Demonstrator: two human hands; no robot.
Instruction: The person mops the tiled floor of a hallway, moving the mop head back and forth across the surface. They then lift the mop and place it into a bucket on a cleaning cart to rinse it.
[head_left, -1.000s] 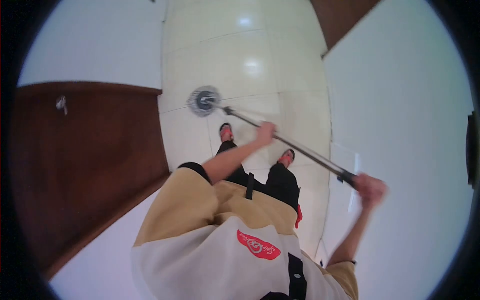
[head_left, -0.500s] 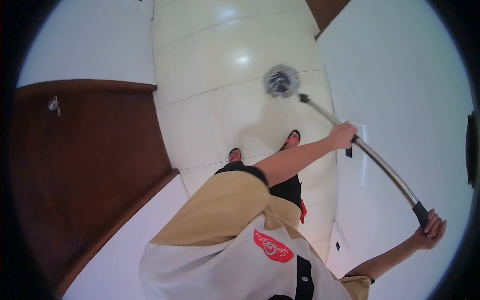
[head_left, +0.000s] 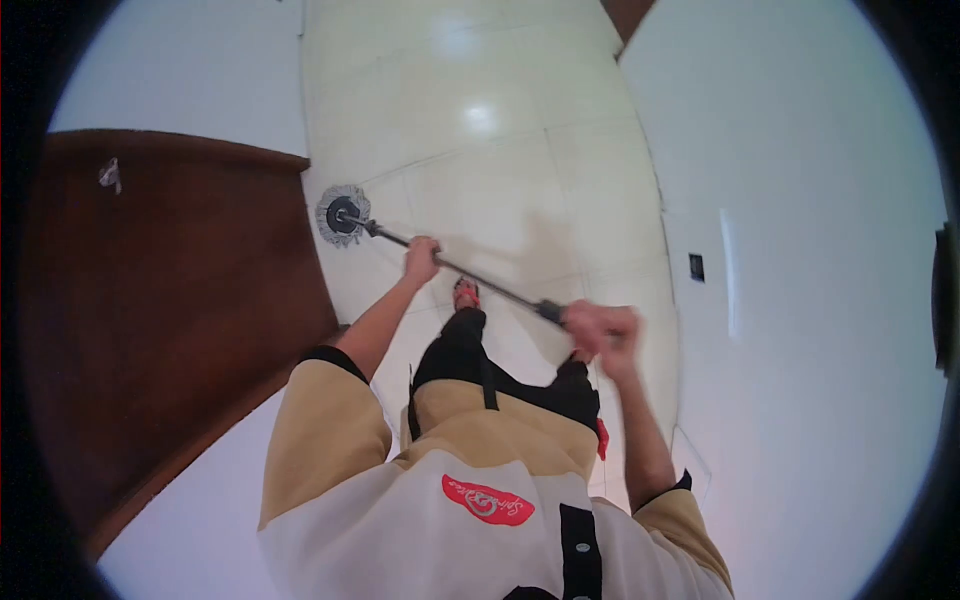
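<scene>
A mop with a round grey string head (head_left: 329,236) rests on the pale tiled floor, close to the foot of the brown door on the left. Its metal handle (head_left: 492,285) slants from the head down to the right across the front of my body. My left hand (head_left: 422,259) is closed round the handle's lower part. At the dark grip on the top end, my right hand (head_left: 603,332) is wrapped and slightly blurred; its exact finger positions are hard to see.
To the left is a brown wooden door (head_left: 180,300) with keys (head_left: 110,175) in its lock. A white wall (head_left: 790,200) with a black socket plate (head_left: 697,267) runs along the right. My sandalled foot (head_left: 466,294) stands on glossy floor tiles (head_left: 480,180).
The mop head has swept from the right wall across the floor to the left door. Both hands have moved left with the handle, and the right hand has come in from the wall side.
</scene>
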